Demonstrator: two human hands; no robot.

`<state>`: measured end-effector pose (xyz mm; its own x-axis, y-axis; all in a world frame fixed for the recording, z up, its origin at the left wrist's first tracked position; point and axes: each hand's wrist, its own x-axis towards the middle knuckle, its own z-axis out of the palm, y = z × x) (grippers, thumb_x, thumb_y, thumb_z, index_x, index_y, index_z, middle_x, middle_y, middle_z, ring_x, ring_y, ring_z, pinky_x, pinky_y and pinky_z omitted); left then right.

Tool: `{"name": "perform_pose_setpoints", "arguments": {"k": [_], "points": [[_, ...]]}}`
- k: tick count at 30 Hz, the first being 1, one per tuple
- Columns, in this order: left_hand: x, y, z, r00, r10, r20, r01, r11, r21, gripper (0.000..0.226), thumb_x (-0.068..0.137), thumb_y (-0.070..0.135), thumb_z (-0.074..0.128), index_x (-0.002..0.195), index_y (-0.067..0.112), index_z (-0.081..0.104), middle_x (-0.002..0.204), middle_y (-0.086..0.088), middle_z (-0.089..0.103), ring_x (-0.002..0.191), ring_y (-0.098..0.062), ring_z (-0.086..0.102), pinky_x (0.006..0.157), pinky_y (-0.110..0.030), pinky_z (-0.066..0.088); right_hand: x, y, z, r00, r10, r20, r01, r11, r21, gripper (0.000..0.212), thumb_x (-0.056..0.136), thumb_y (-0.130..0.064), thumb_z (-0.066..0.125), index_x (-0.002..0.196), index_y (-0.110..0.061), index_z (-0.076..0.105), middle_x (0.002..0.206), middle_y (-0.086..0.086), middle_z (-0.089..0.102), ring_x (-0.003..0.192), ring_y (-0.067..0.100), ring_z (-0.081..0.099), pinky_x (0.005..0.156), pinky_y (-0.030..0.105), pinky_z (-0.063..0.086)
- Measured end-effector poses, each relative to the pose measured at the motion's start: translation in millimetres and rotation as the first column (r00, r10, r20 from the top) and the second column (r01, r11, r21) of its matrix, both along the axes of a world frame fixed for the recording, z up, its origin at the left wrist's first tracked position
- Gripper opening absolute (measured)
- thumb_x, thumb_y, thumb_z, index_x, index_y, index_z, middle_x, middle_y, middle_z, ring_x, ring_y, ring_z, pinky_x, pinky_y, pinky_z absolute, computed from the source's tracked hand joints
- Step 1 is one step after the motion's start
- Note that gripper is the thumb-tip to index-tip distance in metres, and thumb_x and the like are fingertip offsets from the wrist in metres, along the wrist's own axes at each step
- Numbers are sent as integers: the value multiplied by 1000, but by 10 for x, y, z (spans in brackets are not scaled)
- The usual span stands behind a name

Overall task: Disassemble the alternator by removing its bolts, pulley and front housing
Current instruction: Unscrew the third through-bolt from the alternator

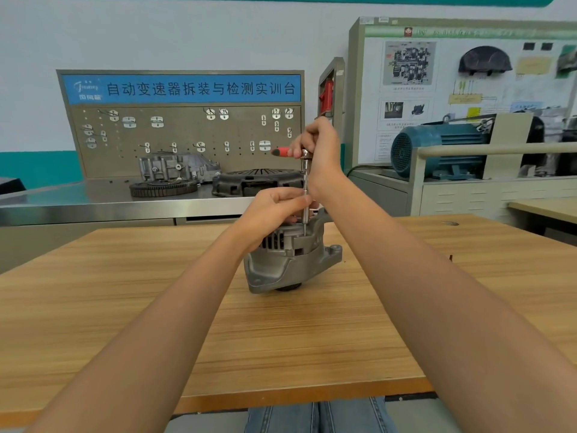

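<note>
Steadying the ratchet's extension (306, 195) with pinching left hand (274, 207), right hand (315, 145) grips the red-handled ratchet (288, 151) upright over the alternator (290, 257) on the desk (281, 339), loosening a bolt.

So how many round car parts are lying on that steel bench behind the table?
2: a toothed ring gear on the left, a dark clutch cover to its right. The hands may hide more.

The grey cast-metal alternator (292, 260) stands on end (pulley side down, dark pulley edge just showing underneath) on the wooden table (156, 307), its vented housing and mounting ears facing up.
</note>
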<state>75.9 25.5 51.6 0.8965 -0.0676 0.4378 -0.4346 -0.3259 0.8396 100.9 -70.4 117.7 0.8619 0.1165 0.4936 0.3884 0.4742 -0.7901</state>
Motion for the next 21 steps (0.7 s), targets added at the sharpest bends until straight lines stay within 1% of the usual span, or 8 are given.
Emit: {"name": "perform_pose_setpoints", "arguments": {"k": [2,5,8,10,12,13,17,21], "points": [[8,1,-1,1000,-3,1,3,1000,-7,12,91,21,60,97,28,68,90,14,74,82,4,66,73,-15,50,-21,12,-1,1000,-9,4,9,1000,3,45,92,-13,36,48,-15,33,44,3,36,42,12,39,64,26,45],[31,-22,-22,999,41,28,-39,998,-46,11,88,17,64,95,23,68,80,15,73,72,4,65,67,-13,51,-67,48,-39,984,-166,62,171,980,-99,43,92,-14,38,49,-12,39,46,-1,42,52,13,45,68,27,44],[33,-21,-42,996,79,49,-76,995,-62,13,86,7,64,84,19,69,73,10,70,71,-5,63,70,-20,52,-142,102,-170,853,-394,342,477,853,-210,36,91,-13,42,55,-12,40,58,-1,40,58,12,38,60,28,34],[26,-18,-44,991,114,76,-111,993,-36,25,86,-2,57,71,17,64,58,10,65,57,3,58,58,-14,47,-132,114,-280,630,-525,572,750,603,-271,23,89,-18,45,67,-13,48,75,1,48,76,16,46,81,35,40],[27,-24,-35,978,176,109,-178,984,7,29,88,-4,51,71,18,58,56,8,59,45,9,50,47,-8,39,-118,139,-379,386,-561,732,922,233,-308,21,84,-25,47,95,-10,56,98,5,53,101,22,47,112,39,21],[30,-33,-33,975,187,124,-191,981,23,29,89,-4,49,73,19,56,60,7,56,44,10,47,45,-8,38,-117,152,-419,327,-544,772,943,140,-301,29,82,-26,47,104,-8,55,104,6,53,108,23,45,117,38,11],[35,-42,-31,979,165,119,-167,986,5,28,93,-5,45,74,15,47,68,0,48,49,4,44,47,-10,36,-175,199,-415,302,-552,777,952,222,-212,32,81,-25,46,104,-7,58,103,6,56,108,22,47,117,33,7],[38,0,-4,987,139,75,-142,989,46,20,91,1,48,81,16,58,72,2,60,53,6,53,51,-8,43,-152,208,-322,430,-563,706,880,438,-186,15,85,-21,48,74,-13,51,79,-2,51,86,17,45,102,34,29]]}}
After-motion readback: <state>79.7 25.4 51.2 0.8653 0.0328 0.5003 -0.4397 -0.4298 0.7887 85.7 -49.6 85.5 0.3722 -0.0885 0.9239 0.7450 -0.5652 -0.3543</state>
